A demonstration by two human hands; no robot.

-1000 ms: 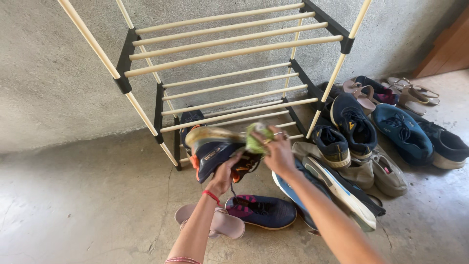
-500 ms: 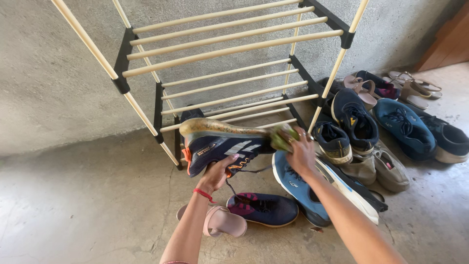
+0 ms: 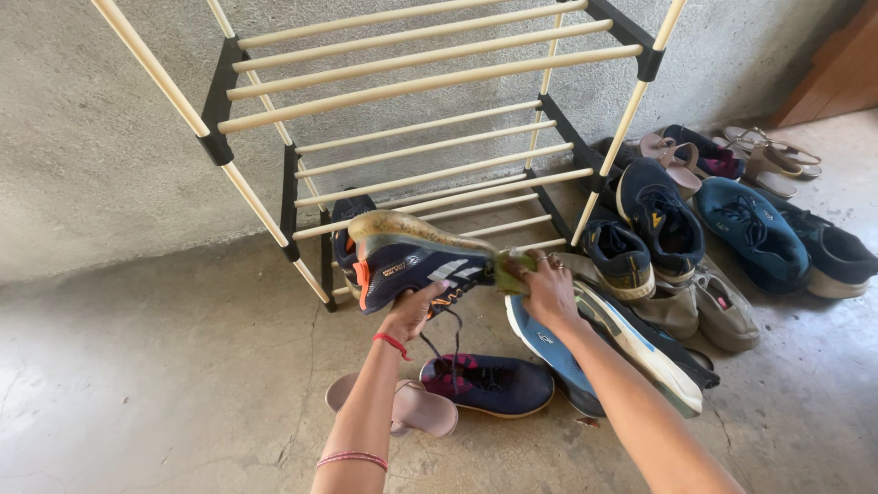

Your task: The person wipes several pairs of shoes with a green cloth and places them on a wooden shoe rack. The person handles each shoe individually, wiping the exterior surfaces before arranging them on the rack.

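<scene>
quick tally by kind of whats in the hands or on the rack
sneakers: 2 (held navy sneaker in left hand, dark sneaker on the lowest tier of the rack)
cloths: 1 (green cloth in right hand)
total: 3

A shoe rack [image 3: 430, 137] against the wall [image 3: 91, 137], a sneaker [image 3: 416, 261] held sole-up in front of its lowest shelf, a pile of shoes [image 3: 677, 247] on the floor [image 3: 155, 384] to its right, a slipper [image 3: 407, 407] and another sneaker [image 3: 489, 384] below the hands
</scene>
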